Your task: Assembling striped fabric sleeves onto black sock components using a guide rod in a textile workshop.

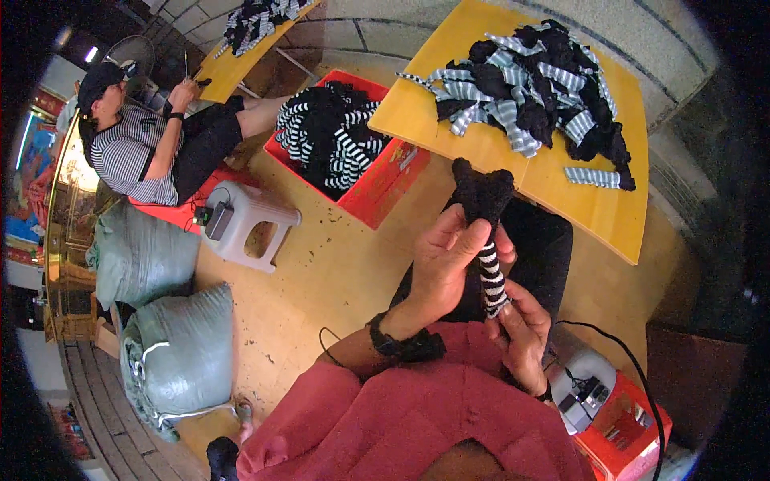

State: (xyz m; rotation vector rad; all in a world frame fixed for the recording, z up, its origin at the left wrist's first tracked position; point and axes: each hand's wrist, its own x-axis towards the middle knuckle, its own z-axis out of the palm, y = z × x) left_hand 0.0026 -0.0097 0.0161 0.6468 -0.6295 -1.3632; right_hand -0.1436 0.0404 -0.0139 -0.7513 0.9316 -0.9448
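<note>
At the far left, two stuffed green sacks (180,353) slump on the floor, the nearer overlapping the other. Beyond them a seated co-worker (132,152) in a striped shirt holds up something thin, too small to make out from here. A grey stool (269,210) carries a black device; beside it a red crate (389,188) brims with striped knitwear (353,156), its lower layers hidden. At centre, above the wearer's dark-clad lap, the left hand (449,260) clamps a black knit piece (491,276) with a striped section, thumb in front, fingers partly hidden behind. The right hand (523,333) pinches its striped lower end, thumb and fingertips together. Just ahead, a yellow table (622,216) bears a tangled heap (521,88), single pieces hard to tell apart. At lower right, a red box (630,437) sits partly covered by a device and cable.
</note>
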